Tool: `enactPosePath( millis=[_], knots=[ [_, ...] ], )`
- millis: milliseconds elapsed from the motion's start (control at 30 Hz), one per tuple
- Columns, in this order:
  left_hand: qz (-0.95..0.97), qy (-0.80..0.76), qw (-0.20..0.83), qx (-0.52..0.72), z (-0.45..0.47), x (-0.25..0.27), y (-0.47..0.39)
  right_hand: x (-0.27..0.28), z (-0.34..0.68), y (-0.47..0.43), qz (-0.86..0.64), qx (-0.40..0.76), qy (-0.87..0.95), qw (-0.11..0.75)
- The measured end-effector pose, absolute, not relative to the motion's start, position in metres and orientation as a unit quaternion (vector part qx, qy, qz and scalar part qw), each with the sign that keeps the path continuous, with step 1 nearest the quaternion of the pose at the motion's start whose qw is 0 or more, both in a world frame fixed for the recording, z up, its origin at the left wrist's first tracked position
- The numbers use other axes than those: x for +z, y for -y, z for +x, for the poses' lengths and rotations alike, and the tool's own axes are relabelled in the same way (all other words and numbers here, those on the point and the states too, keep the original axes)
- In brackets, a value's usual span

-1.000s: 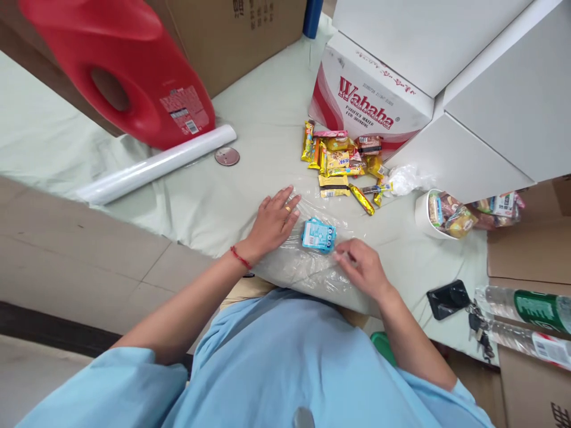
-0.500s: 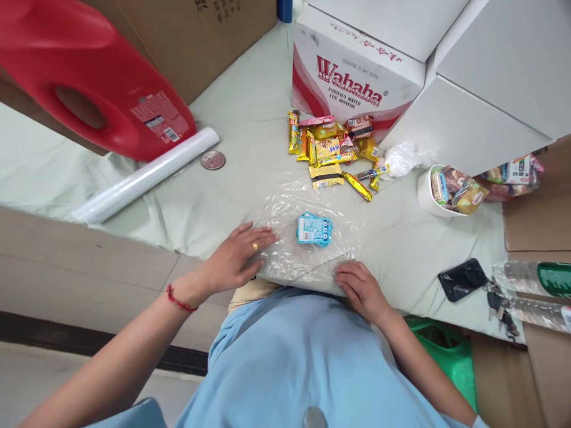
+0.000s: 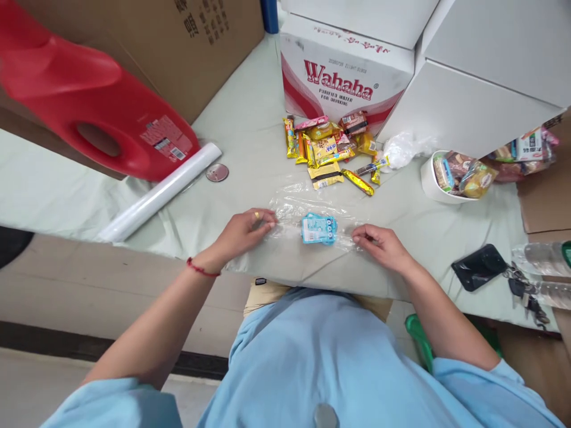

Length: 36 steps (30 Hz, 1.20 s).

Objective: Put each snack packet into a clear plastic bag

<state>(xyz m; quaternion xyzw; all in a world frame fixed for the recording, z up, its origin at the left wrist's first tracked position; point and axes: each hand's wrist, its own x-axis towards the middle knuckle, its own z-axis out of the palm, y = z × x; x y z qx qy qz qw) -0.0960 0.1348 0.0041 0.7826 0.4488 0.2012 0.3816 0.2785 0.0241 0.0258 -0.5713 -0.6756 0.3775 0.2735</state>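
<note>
A small blue packet [image 3: 319, 229] with a white label lies on a sheet of clear plastic wrap [image 3: 292, 205] spread over the cloth. The near edge of the wrap is folded up toward the packet. At the left of the packet, my left hand [image 3: 245, 233], with a gold ring, pinches the wrap's near left part between thumb and fingers. On the other side my right hand [image 3: 382, 245] pinches the near right part. The packet sits between the two hands, touched by neither.
Wrapped snacks [image 3: 328, 145] lie before a Wahaha carton [image 3: 343, 77]. Right stand a white tub [image 3: 435, 181] of snacks, a phone [image 3: 479, 267] and keys [image 3: 526, 291]. Left are a plastic wrap roll [image 3: 165, 193], a round disc [image 3: 217, 172] and a red jug [image 3: 129, 119].
Both hands have moved forward, away from my body, bringing the near edge of the wrap up toward the packet. My fingers have gone from lying on the wrap to pinching it.
</note>
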Motion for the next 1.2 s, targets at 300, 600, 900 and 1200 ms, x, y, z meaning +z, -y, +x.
enactPosePath(
  millis=[300,600,900,1200],
  knots=[
    [0.696,-0.587,0.162,0.381,-0.082,0.026,-0.168,0.005,0.277,-0.056,-0.678,0.367,0.597,0.222],
    [0.853,-0.389,0.07,0.34,-0.041,0.041,-0.048,-0.008,0.281,-0.054,-0.683,0.387,0.571,0.241],
    [0.851,-0.474,0.131,0.184,0.014,-0.014,-0.079,0.003,0.293,-0.052,-0.668,0.363,0.625,0.18],
    [0.866,-0.451,0.097,0.195,0.01,-0.026,-0.074,0.017,0.275,-0.127,-0.64,0.104,0.748,0.145]
  ],
)
